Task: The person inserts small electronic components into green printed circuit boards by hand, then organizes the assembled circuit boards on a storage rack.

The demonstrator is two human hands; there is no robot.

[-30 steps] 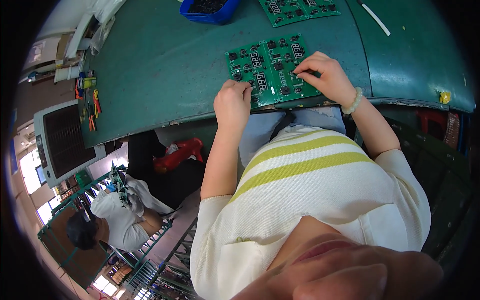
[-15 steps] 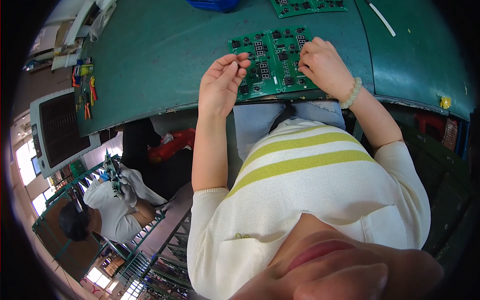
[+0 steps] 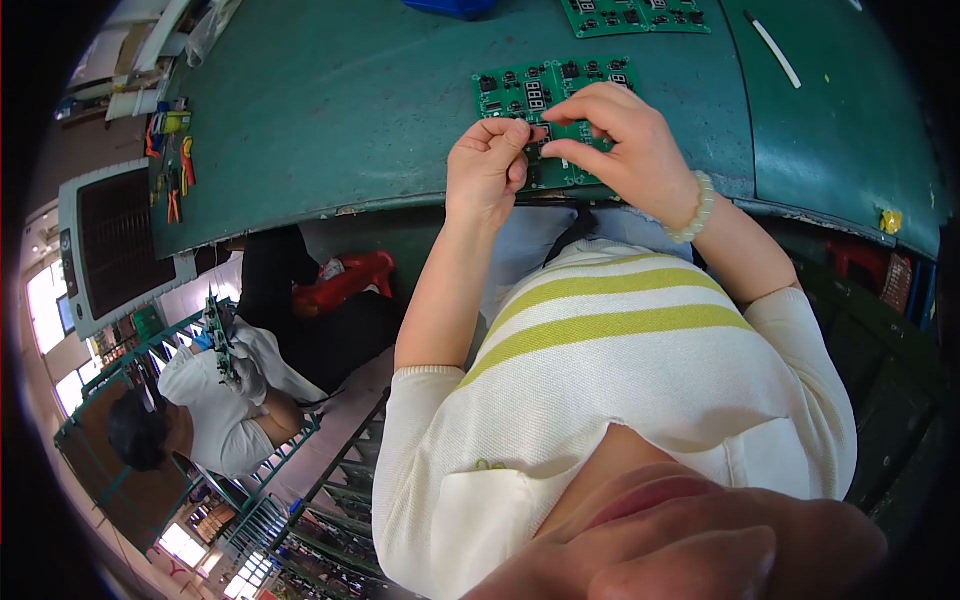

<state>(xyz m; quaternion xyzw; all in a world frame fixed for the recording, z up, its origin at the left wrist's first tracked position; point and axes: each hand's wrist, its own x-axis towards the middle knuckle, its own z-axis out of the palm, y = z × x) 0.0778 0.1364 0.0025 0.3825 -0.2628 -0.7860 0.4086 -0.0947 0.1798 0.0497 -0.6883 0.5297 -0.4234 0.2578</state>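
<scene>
A green circuit board panel with black digit displays and small black parts lies at the table's near edge. Above it my left hand is closed in a pinch, thumb against fingers; what it holds, if anything, is too small to make out. My right hand hovers over the panel's right part, thumb and forefinger spread apart in a C shape, their tips close to the left hand's fingertips. Nothing shows between those right fingers. Both hands hide much of the panel's middle and right side.
A second circuit board panel lies farther back, with a blue container left of it. A white stick-like thing is at the right. Hand tools lie at the table's left edge. Another person works at left, holding a board.
My left hand has moved right and closed into a pinch. My right hand has shifted left toward it, and its thumb and forefinger have opened. The view has shifted slightly.
</scene>
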